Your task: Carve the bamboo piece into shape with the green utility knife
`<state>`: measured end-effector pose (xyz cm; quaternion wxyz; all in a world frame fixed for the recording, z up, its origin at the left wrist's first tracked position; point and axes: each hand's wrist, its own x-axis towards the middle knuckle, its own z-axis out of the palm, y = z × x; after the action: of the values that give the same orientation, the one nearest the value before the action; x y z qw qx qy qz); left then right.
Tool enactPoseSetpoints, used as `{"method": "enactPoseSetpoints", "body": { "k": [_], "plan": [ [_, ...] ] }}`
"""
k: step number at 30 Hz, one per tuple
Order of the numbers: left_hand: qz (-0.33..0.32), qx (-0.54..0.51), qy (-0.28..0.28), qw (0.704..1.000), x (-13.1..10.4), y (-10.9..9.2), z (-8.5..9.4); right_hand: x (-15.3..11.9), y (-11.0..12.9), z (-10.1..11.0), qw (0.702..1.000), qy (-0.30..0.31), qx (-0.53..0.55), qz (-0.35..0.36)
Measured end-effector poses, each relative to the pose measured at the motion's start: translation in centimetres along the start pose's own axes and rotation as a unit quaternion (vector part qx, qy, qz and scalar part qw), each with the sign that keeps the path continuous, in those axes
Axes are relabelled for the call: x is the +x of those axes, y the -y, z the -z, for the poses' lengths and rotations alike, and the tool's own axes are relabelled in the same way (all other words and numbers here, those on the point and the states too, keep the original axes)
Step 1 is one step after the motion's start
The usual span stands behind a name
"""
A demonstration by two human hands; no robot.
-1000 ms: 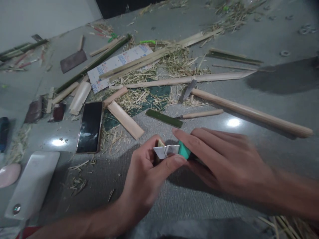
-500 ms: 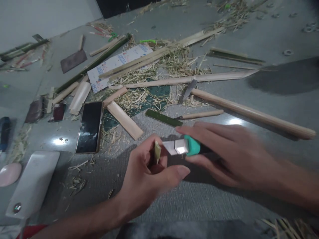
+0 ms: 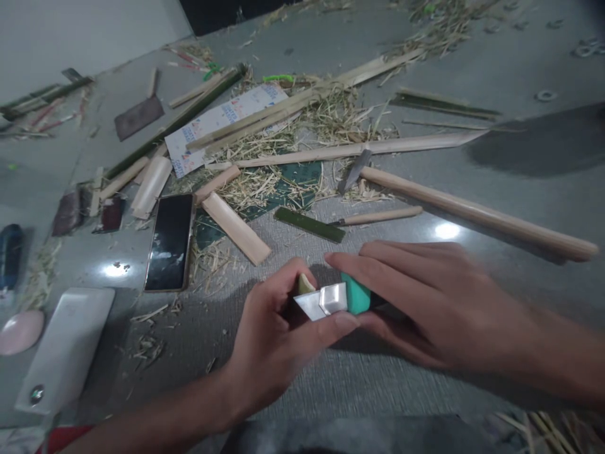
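Over the near part of the grey table (image 3: 189, 359), our left hand (image 3: 278, 334) held a small bamboo piece (image 3: 305, 283) in its curled fingers. That thumb stretched toward our right hand (image 3: 425, 302), just below the blade of the utility knife (image 3: 358, 294); we could not tell whether it touched the metal. Our right fingers were closed narrowly around the knife's handle, the index finger reaching out above the teal collar. The blade crossed in front of the bamboo piece, and together with our left hand it hid most of it; our right hand covered much of the handle.

Just beyond our hands lay a green bamboo strip (image 3: 309, 225), a wooden-handled tool (image 3: 384, 216) and a hammer (image 3: 477, 205). Farther left were a pale bamboo slat (image 3: 237, 229) and a dark-screened phone (image 3: 169, 243), with shavings (image 3: 258, 186) scattered behind.
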<state>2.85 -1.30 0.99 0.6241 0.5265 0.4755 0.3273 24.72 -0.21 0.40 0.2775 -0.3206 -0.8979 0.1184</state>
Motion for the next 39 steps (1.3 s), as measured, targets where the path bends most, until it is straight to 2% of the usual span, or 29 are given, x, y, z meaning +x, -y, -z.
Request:
{"method": "enactPoseSetpoints", "body": {
  "k": [6, 11, 15, 18, 20, 28, 32, 39],
  "plan": [
    [0.006, 0.023, -0.040, 0.999, 0.0, -0.2, -0.2, -0.1, 0.4, 0.0, 0.999, -0.011, -0.051, -0.002],
    [0.020, 0.041, -0.041, 0.998, -0.2, -0.2, -0.4, -0.2, 0.7, 0.0, 0.995, -0.017, -0.098, -0.003],
    [0.020, 0.085, -0.057, 0.994, -0.5, 0.6, -0.2, -0.3, 0.6, 0.3, 0.987, -0.036, -0.150, -0.049],
    [0.037, 0.037, -0.030, 0.998, -0.4, 0.8, 0.0, -0.3, 0.3, 0.6, 0.978, -0.045, -0.177, -0.103],
    [0.050, -0.021, -0.005, 0.999, -0.1, 0.9, 0.1, -0.4, -0.1, 0.7, 0.980, -0.045, -0.158, -0.114],
    [0.079, -0.145, 0.089, 0.982, 0.6, 0.9, 0.2, -0.2, -0.4, -0.2, 1.000, -0.011, -0.007, -0.007],
    [0.073, -0.169, 0.103, 0.977, 0.6, 0.9, 0.0, 0.1, 0.0, -0.3, 1.000, 0.004, 0.018, -0.005],
    [0.061, -0.135, 0.113, 0.982, 0.5, 0.8, 0.1, 0.1, -0.1, -0.4, 1.000, 0.000, 0.011, 0.002]
  ]
}}
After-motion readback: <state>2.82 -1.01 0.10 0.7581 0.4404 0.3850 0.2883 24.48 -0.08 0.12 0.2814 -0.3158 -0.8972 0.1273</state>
